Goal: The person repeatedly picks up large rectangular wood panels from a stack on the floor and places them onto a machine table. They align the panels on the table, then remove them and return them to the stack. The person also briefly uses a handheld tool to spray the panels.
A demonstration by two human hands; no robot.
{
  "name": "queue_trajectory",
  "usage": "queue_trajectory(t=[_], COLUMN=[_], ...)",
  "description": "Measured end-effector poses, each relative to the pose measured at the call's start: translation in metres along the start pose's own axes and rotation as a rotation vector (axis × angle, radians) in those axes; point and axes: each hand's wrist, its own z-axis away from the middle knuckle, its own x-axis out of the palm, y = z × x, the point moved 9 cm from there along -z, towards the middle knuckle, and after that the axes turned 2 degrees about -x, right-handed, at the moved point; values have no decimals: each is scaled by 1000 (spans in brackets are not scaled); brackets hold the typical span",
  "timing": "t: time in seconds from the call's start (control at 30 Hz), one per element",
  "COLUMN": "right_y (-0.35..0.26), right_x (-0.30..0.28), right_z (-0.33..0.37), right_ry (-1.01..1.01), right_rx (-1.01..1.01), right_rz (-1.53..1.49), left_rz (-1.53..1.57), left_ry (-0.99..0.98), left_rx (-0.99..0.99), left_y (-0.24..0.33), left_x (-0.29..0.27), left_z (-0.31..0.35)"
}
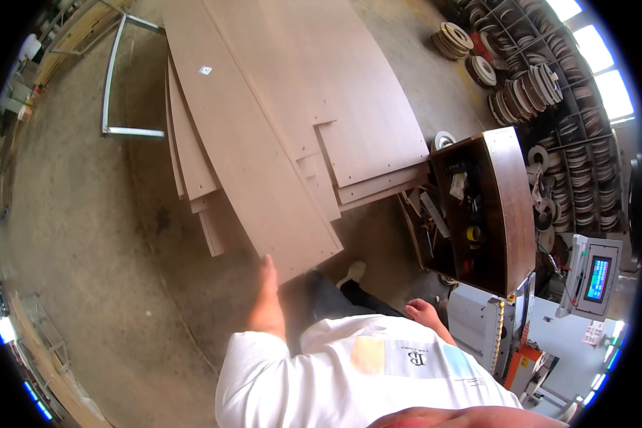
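Note:
At the near left corner of a long beige wood panel (pixel 264 157), my left hand (pixel 265 285) is closed on the edge. Its thumb shows there, while the other fingers are hidden. The panel lies lengthwise on top of a stack of similar beige boards (pixel 364 135), and its near end sticks out past them. A small white label (pixel 205 70) is on its surface. My right hand (pixel 424 312) hangs by my side with curled fingers, apart from the boards, and nothing shows in it.
A dark brown open cabinet (pixel 510 207) with tools and tape stands right of the stack. Beyond it are racks of edging rolls (pixel 585 157). A machine with a control screen (pixel 598 278) stands at the near right. A metal frame (pixel 110 78) is at the far left.

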Motion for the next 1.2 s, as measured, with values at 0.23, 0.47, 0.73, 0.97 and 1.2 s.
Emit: queue_trajectory(t=[0.23,0.47,0.73,0.97,1.2], right_y=[-52,-131,-130,-86,-25], right_x=[-9,-4,-95,-267,-426], right_z=[-35,-78,-106,-140,-194], right_ry=[-115,-402,-578,-224,204], right_rx=[-156,-302,-150,-203,-241], right_rz=[8,-141,-723,-975,-1091], left_rz=[128,220,378,-25,-216], left_ry=[-106,-280,-599,-831,-851], left_rx=[169,136,17,-39,107], left_y=[43,90,80,80,143], left_x=[42,146,350,508,584], left_z=[84,190,309,414,399])
